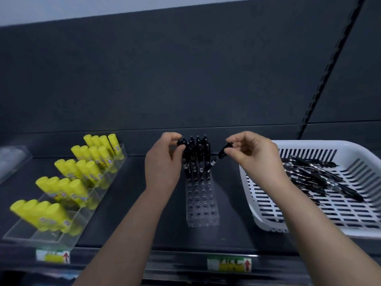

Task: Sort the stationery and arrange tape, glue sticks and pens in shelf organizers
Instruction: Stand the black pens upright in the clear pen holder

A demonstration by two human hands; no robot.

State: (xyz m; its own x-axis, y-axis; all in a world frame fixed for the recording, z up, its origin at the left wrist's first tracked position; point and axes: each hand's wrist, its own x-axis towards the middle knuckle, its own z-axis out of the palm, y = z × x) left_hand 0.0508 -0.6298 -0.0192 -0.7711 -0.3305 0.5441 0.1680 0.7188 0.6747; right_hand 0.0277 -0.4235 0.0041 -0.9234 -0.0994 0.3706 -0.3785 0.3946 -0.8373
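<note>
Dark grey shelf (pixel 132 205) with matching back panel (pixel 185 79), slotted upright (pixel 329 69) at right, pale wall strip (pixel 82 7) above.

Over the clear pen holder (pixel 202 205) on the shelf (pixel 132 195), the left hand (pixel 162 162) pinches a standing pen's top (pixel 182 142) while the right hand (pixel 254 155) pinches a tilted black pen (pixel 220 154).

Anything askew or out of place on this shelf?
Only one pen slants. Pinched by the right hand, it leans rightward with its tip at the clear pen holder, while the other pens stand upright. The glue sticks sit in tidy rows.
</note>
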